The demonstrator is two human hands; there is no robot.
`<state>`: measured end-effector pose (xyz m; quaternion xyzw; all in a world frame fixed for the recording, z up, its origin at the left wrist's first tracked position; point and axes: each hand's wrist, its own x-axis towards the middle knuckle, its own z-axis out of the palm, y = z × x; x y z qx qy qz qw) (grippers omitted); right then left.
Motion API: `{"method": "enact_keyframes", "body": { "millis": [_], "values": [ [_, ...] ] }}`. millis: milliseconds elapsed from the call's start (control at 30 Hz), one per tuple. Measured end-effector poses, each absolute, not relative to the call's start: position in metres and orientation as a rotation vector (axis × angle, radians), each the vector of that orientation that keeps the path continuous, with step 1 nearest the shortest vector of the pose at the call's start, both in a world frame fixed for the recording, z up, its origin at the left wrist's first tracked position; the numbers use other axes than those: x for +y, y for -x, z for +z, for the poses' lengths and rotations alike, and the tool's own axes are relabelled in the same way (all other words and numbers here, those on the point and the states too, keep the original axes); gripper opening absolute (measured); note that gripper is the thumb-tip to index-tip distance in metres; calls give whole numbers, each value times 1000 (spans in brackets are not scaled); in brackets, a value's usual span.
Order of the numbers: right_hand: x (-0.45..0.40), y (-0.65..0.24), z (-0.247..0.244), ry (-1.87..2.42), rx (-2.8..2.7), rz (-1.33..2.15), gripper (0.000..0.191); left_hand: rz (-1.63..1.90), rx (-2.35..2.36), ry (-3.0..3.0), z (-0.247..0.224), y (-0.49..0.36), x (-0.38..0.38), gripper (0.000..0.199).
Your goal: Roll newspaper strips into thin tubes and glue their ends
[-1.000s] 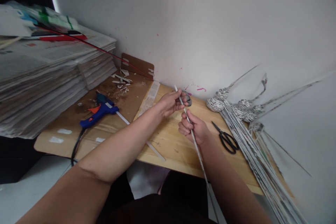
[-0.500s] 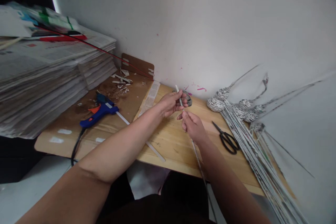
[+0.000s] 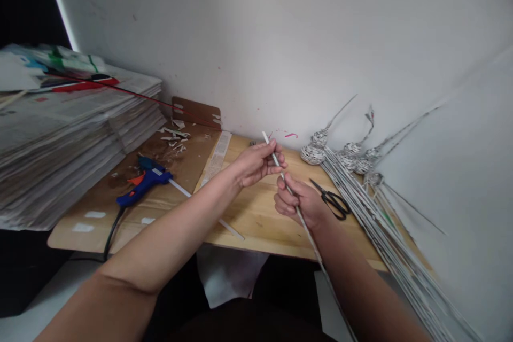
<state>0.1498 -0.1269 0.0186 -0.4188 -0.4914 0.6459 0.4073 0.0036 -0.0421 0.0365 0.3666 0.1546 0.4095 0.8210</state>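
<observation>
A long thin paper tube slants from above the middle of the table down past its front edge. My left hand pinches it near its upper end, thumb on top, with the white tip poking out beyond the fingers. Just below and to the right, my right hand is closed round the same tube, fingers curled. The two hands are close together over the bare wood. To the right of my right hand lie black-handled scissors, and a small dark object behind my left hand is mostly hidden.
A blue glue gun lies on cardboard at left, beside tall newspaper stacks. Paper scraps are near the wall. Woven paper pieces and a bundle of paper tubes occupy the right side. A white strip crosses the wood.
The view has shifted. More of the tube's upper end shows, and my right hand now wraps the tube with its fingers more visible, slightly lower along it.
</observation>
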Motion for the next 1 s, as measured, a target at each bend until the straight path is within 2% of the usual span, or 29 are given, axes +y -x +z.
{"method": "enact_keyframes", "body": {
  "millis": [167, 200, 300, 367, 433, 567, 633, 733, 800, 933, 1000],
  "values": [
    [-161, -146, 31, 1183, -1422, 1220, 35, 880, 333, -807, 47, 0, -84, 25],
    [-168, -144, 29, 1160, -1410, 1266, 35, 882, 341, -798, 45, 2, -93, 24],
    [-186, -140, 17, 954, -1291, 1718, 36, 887, 381, -776, 33, 13, -122, 21],
    [-196, -138, 9, 924, -1293, 1845, 35, 904, 423, -761, 22, 22, -140, 21],
    [-207, -135, 3, 1064, -1454, 1669, 34, 943, 483, -740, 12, 30, -157, 21],
    [-226, -123, -6, 1233, -1731, 1102, 27, 1047, 567, -700, -1, 43, -186, 21],
    [-233, -118, -10, 1192, -1694, 1244, 31, 1070, 579, -689, -2, 48, -199, 21],
    [-239, -115, -15, 1033, -1505, 1803, 39, 1067, 582, -686, 0, 54, -215, 20],
    [-242, -113, -16, 995, -1503, 1895, 39, 1065, 589, -691, -2, 58, -222, 20],
    [-252, -105, -16, 1135, -1761, 1288, 27, 1105, 654, -691, -15, 65, -231, 23],
    [-255, -101, -18, 1146, -1759, 1264, 27, 1112, 679, -703, -22, 69, -234, 25]
  ]
}}
